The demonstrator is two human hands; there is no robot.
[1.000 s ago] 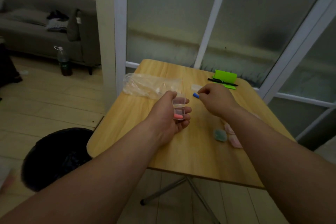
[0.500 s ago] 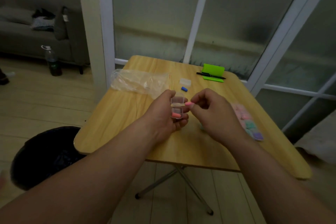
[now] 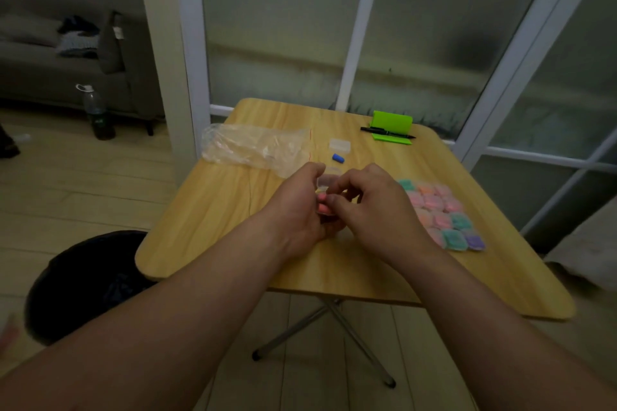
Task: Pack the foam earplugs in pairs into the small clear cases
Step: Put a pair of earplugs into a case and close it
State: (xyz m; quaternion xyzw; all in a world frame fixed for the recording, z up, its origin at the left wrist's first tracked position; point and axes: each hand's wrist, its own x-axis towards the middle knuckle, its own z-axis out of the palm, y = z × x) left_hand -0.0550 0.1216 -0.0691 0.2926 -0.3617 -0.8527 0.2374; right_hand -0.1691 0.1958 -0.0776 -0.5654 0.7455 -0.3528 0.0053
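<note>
My left hand (image 3: 297, 207) grips a small clear case (image 3: 325, 182) above the wooden table (image 3: 233, 210), with pink earplugs (image 3: 323, 204) showing inside it. My right hand (image 3: 377, 207) meets it from the right, fingertips pinched at the case's opening; what they pinch is hidden. A loose blue earplug (image 3: 338, 157) lies on the table beyond my hands. An empty clear case (image 3: 340, 145) sits just past it. Several filled cases (image 3: 444, 213) with pink, orange, teal and purple plugs lie in rows at my right.
A crumpled clear plastic bag (image 3: 257, 147) lies at the table's left back. A green holder with a black pen (image 3: 391, 128) stands at the far edge. A black bin (image 3: 86, 280) is on the floor to the left. Glass doors stand behind the table.
My right hand left the blue earplug on the table, brought a pink earplug to the case, and now presses its fingertips at the case's opening. The camera has swung left and down.
</note>
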